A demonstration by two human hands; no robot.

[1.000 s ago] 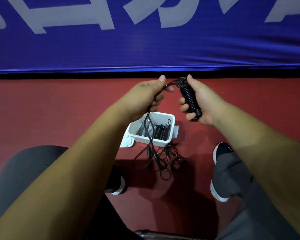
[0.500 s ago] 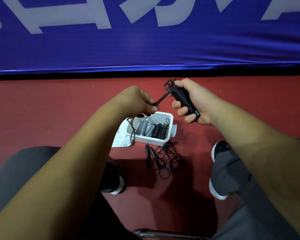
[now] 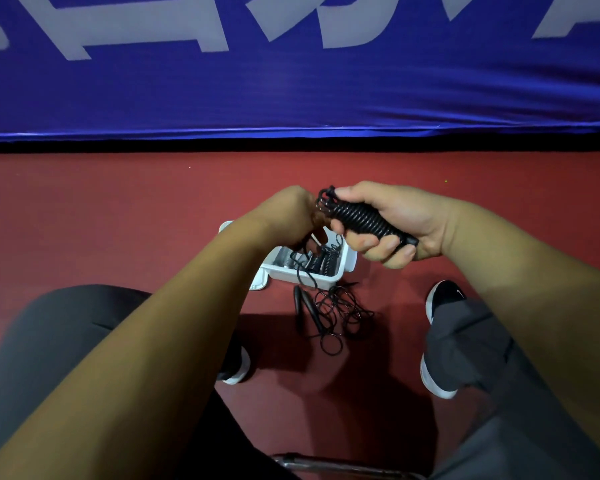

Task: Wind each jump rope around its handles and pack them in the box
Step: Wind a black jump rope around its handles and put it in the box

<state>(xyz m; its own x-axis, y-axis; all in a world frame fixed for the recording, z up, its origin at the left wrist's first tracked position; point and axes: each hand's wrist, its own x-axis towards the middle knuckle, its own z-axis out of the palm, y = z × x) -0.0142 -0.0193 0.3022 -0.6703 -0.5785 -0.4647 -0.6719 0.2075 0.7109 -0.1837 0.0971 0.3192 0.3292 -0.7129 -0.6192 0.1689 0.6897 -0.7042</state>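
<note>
My right hand [image 3: 392,220] grips a pair of black jump rope handles [image 3: 362,216] with black rope wound tightly around them. My left hand [image 3: 288,216] is curled right beside the bundle's upper end and holds the loose rope end, which hangs down in a short loop [image 3: 303,271] over the box. The white plastic box [image 3: 326,278] stands on the floor below my hands with several wound ropes inside. Another black jump rope [image 3: 333,313] lies unwound in a tangle on the floor in front of the box.
The floor is red. A blue banner with white lettering [image 3: 291,81] runs across the back. The box's white lid [image 3: 258,284] lies at its left side. My knees and black shoes [image 3: 442,299] flank the box. A metal chair rail [image 3: 326,464] shows at the bottom.
My left hand has swung down and back up to the bundle's top, taking another turn of rope. The hanging rope has grown much shorter and no longer reaches the floor.
</note>
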